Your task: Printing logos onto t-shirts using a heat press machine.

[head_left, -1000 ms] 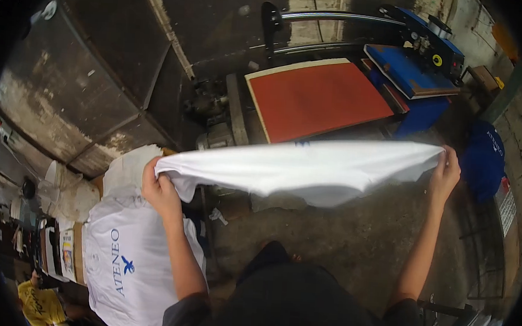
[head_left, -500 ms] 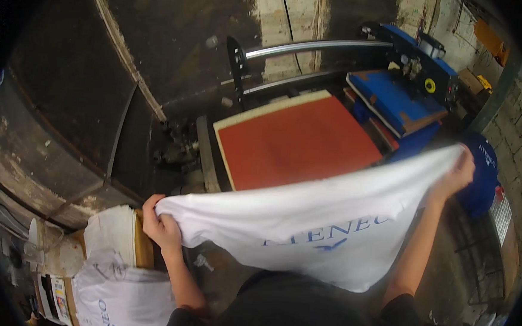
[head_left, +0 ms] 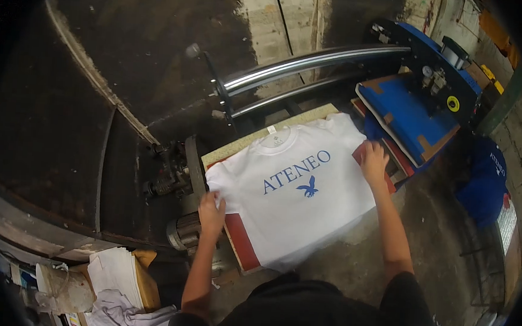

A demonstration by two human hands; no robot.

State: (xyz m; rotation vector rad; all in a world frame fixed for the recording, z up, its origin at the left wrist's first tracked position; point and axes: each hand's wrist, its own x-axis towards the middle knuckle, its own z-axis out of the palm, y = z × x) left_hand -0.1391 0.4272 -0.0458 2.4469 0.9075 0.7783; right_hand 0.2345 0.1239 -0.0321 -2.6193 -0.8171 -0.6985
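Observation:
A white T-shirt with blue lettering and a blue bird print lies face up on the red pad of a press. Its collar points to the far side, and its lower part hangs over the near edge by my body. At the left sleeve, my left hand has its fingers bent in on the hem. My right hand is at the right sleeve's edge with its fingers curled on the cloth. Red pad shows beside both sleeves.
A metal roller bar runs behind the pad. To the right stand a blue padded board and the press's side housing. A dark blue garment hangs at far right. Stacked paper and crumpled pale cloth lie lower left.
The T-shirt has gone from hanging stretched between my raised hands to lying spread on the red pad. My hands have moved in closer together, down to the sleeves.

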